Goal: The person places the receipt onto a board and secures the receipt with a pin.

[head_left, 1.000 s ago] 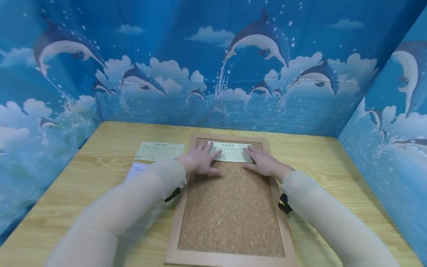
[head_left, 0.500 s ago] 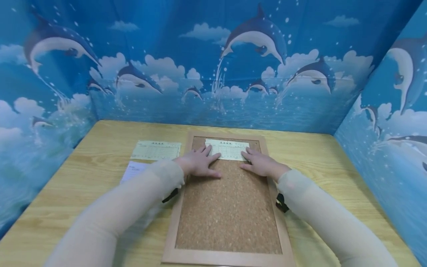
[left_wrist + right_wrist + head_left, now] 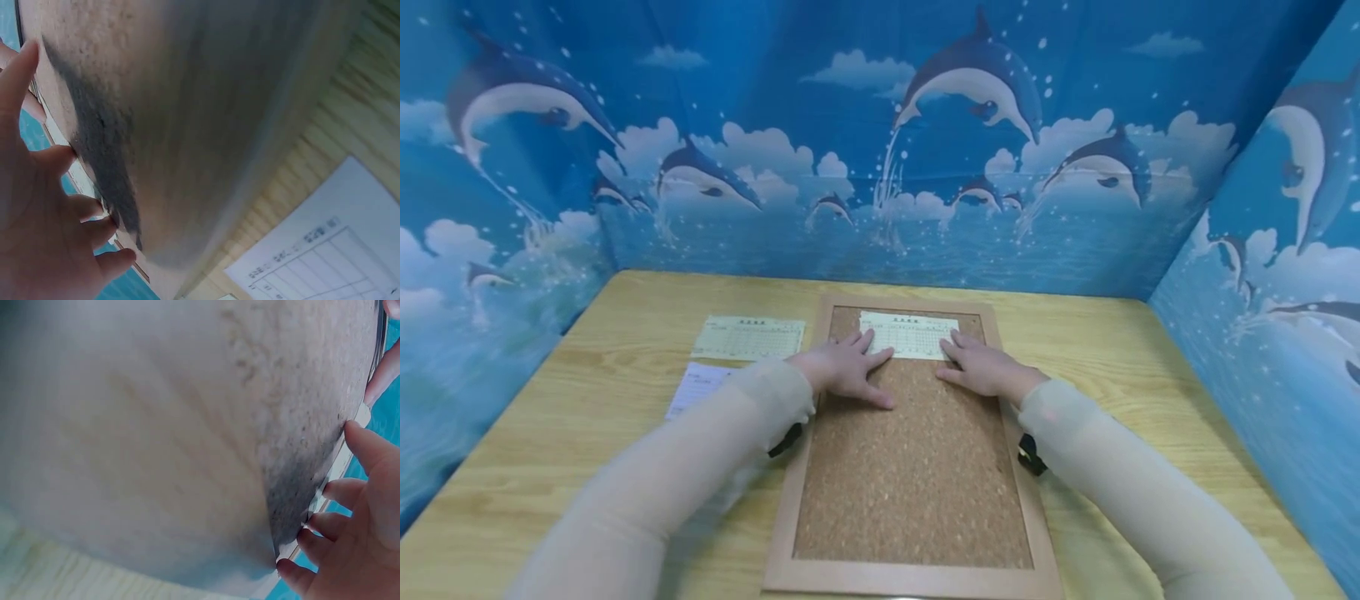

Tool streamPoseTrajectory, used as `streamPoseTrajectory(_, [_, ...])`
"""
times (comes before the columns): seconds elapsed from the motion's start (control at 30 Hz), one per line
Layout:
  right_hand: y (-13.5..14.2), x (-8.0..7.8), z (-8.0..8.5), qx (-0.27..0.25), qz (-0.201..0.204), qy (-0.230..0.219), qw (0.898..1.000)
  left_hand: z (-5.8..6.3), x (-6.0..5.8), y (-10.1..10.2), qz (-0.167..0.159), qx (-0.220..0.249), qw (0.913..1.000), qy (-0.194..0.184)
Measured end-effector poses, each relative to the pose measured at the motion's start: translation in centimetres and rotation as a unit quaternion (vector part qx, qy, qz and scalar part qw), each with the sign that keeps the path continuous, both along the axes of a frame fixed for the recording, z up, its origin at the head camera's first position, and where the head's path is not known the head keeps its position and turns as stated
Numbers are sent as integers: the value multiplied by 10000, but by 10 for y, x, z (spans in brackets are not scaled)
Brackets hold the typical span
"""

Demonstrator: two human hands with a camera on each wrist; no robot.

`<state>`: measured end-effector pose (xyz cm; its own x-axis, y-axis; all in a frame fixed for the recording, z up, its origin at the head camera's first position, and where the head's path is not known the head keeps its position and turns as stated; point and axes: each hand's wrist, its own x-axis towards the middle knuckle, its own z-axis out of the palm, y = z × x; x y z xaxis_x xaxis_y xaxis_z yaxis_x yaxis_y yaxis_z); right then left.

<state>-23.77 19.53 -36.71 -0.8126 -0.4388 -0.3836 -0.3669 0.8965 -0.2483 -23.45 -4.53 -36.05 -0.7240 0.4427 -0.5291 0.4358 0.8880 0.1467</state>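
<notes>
A pale green printed form point(image 3: 908, 335) lies flat near the top of a wood-framed cork board point(image 3: 917, 475). My left hand point(image 3: 848, 369) rests at its left end with the fingers spread, the thumb down on the bare cork. At the right end my right hand point(image 3: 985, 367) touches the slip with its fingertips, fingers extended. In the left wrist view the left hand point(image 3: 56, 206) reaches over the board's far part. The right wrist view has the right hand point(image 3: 362, 519) with its fingertips along the slip's edge.
Left of the board a second pale green form point(image 3: 748, 338) lies on the wooden table point(image 3: 1120, 350). Below it is a white printed sheet point(image 3: 696, 387), partly covered by the left sleeve. A dolphin-patterned curtain point(image 3: 775, 242) stands behind the table and along both sides.
The view has shifted slightly. Both hands stay on the green form, and the left thumb has slid a little lower on the cork.
</notes>
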Motion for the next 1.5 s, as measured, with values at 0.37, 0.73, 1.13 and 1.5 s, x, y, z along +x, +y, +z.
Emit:
streamPoseTrajectory(0.37, [0,1,2,18,30,-41,10000,0,3,1,96,-42,9997,-238])
streamPoseTrajectory(0.73, [4,2,0,-66,-28,-60,10000,1,4,1,40,10,9997,-245])
streamPoseTrajectory(1.13, [14,3,4,-481,-30,67,9988,1,5,1,-82,-10,9998,-182])
streamPoseTrajectory(1.5, [39,7,6,-1150,38,1038,9879,-4,3,2,-28,-103,9998,-148])
